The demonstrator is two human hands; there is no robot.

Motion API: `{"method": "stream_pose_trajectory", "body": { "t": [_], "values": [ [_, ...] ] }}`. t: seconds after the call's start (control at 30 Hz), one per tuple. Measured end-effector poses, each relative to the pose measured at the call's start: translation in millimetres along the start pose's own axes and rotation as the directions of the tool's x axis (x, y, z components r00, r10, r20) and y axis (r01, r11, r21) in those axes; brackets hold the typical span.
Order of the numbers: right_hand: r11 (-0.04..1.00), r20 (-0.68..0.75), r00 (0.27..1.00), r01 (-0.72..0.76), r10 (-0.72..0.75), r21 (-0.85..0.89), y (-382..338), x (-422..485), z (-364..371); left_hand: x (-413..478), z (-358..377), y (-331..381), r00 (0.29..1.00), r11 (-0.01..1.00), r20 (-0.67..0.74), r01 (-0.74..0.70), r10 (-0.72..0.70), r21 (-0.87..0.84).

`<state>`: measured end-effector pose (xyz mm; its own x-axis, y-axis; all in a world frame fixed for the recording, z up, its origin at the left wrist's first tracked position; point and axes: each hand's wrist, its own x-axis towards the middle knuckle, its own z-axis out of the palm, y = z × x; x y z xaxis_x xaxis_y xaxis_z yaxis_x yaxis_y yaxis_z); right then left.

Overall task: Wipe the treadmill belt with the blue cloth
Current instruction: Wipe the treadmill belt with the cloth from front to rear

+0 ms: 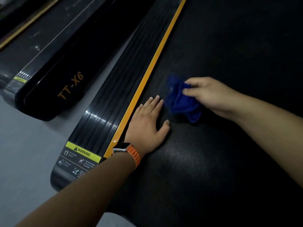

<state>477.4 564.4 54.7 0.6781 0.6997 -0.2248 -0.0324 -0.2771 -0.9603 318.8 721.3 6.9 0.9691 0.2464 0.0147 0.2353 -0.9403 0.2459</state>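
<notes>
The black dotted treadmill belt fills the right of the view. A crumpled blue cloth lies on it near the left edge. My right hand grips the cloth from the right, fingers curled over its top. My left hand, with an orange-strapped watch on the wrist, rests flat on the belt just left of the cloth, fingers straight, beside the orange edge strip.
A ribbed black side rail with a yellow warning label runs along the belt's left. Beyond a strip of grey floor lies a second treadmill marked TT-X6.
</notes>
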Motion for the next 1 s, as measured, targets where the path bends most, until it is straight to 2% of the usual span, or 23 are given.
{"method": "stream_pose_trajectory", "body": {
  "t": [0.03, 0.07, 0.1, 0.13, 0.2, 0.27, 0.33, 0.4, 0.53, 0.57, 0.67, 0.83, 0.93, 1.0],
  "values": [
    [0.999, -0.028, 0.998, -0.052, 0.052, 0.015, -2, 0, -5, 0, 0, 0, 1.000, 1.000, -0.003, -0.001, 0.001, -0.004],
    [0.986, -0.085, 0.996, -0.054, 0.041, -0.159, -3, 2, -10, -1, 0, 0, 1.000, 1.000, -0.007, -0.001, 0.001, -0.010],
    [0.913, -0.148, 0.988, -0.027, -0.037, -0.408, -1, 4, -16, -1, -1, 0, 1.000, 1.000, -0.008, -0.001, 0.001, -0.016],
    [0.785, -0.200, 0.968, -0.003, -0.154, -0.619, 0, 6, -20, -1, -2, 0, 1.000, 1.000, -0.005, -0.002, 0.002, -0.020],
    [0.585, -0.186, 0.915, 0.065, -0.358, -0.809, 4, 4, -21, -1, -2, 0, 1.000, 1.000, -0.001, -0.004, 0.004, -0.019],
    [0.508, -0.089, 0.868, 0.200, -0.488, -0.838, 10, 1, -15, -1, -1, 0, 1.000, 1.000, -0.005, -0.004, 0.004, -0.020],
    [0.490, -0.019, 0.845, 0.291, -0.535, -0.822, 18, -5, -7, -1, 0, 0, 1.000, 1.000, -0.008, -0.002, 0.002, -0.023],
    [0.447, 0.015, 0.863, 0.277, -0.505, -0.851, 27, -10, 2, -1, 1, 0, 1.000, 1.000, -0.016, -0.001, 0.001, -0.020],
    [0.259, 0.132, 0.876, 0.276, -0.463, -0.925, 35, 4, 4, 0, 1, -1, 1.000, 1.000, -0.020, -0.004, 0.004, -0.014],
    [0.263, 0.140, 0.884, 0.279, -0.445, -0.924, 35, 12, 2, -1, 1, -1, 1.000, 1.000, -0.016, -0.003, 0.003, -0.010],
    [0.396, 0.143, 0.919, 0.294, -0.368, -0.870, 36, 32, 0, -1, 1, 0, 1.000, 1.000, -0.020, -0.004, 0.004, -0.002],
    [0.476, 0.136, 0.885, 0.362, -0.445, -0.802, 37, 10, 10, -1, 2, -1, 1.000, 1.000, -0.018, -0.011, 0.012, 0.016],
    [0.466, 0.310, 0.822, 0.537, -0.478, -0.704, 45, -29, 18, -2, 1, -1, 1.000, 1.000, -0.014, -0.020, 0.020, 0.000],
    [0.371, 0.426, 0.776, 0.608, -0.465, -0.702, 51, -30, 10, -1, 0, 0, 1.000, 1.000, -0.013, -0.024, 0.024, -0.010]
  ]
}}
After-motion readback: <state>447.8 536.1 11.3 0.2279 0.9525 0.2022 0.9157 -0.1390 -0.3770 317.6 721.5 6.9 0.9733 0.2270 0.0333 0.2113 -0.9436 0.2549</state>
